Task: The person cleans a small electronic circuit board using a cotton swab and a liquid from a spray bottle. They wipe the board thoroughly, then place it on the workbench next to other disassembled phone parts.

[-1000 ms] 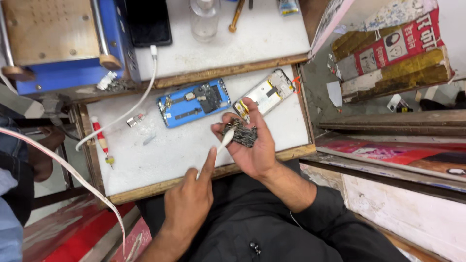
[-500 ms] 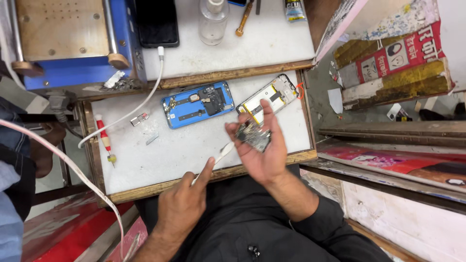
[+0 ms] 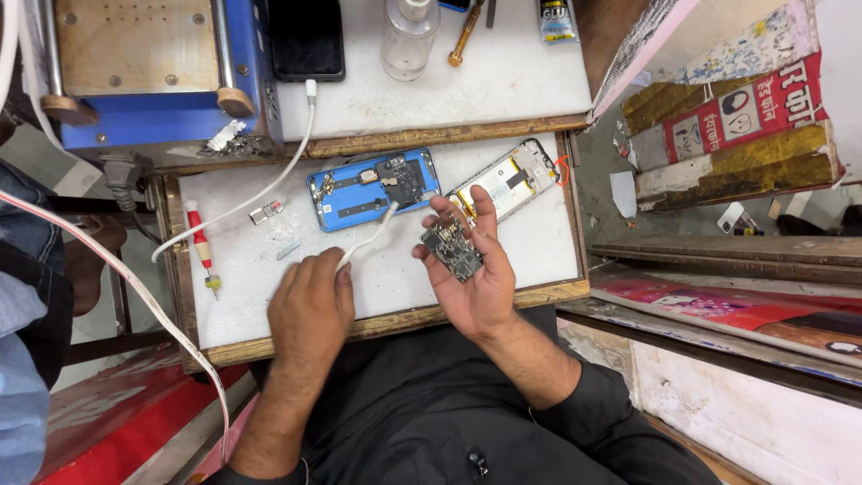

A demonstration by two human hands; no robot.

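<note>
My right hand [image 3: 480, 283] is palm up and holds a small dark circuit board [image 3: 452, 250] on its fingers. In my left hand [image 3: 310, 310] I grip a thin white tool [image 3: 368, 235]. Its tip reaches the lower edge of a blue phone back housing [image 3: 355, 199], which lies open on the white work board [image 3: 269, 296]. An opened phone [image 3: 512, 180] with its battery showing lies tilted just beyond my right fingertips.
A red-handled screwdriver [image 3: 199, 244] and small metal parts [image 3: 267, 213] lie at the board's left. A white cable [image 3: 269, 184] crosses it. Behind stand a blue machine [image 3: 153, 81], a black phone [image 3: 307, 36], a clear bottle [image 3: 409, 36] and a glue tube [image 3: 557, 18]. Cluttered shelves are on the right.
My left hand has moved up onto the board, bringing the white tool's tip from near my right hand to the blue housing. The right hand still holds the circuit board.
</note>
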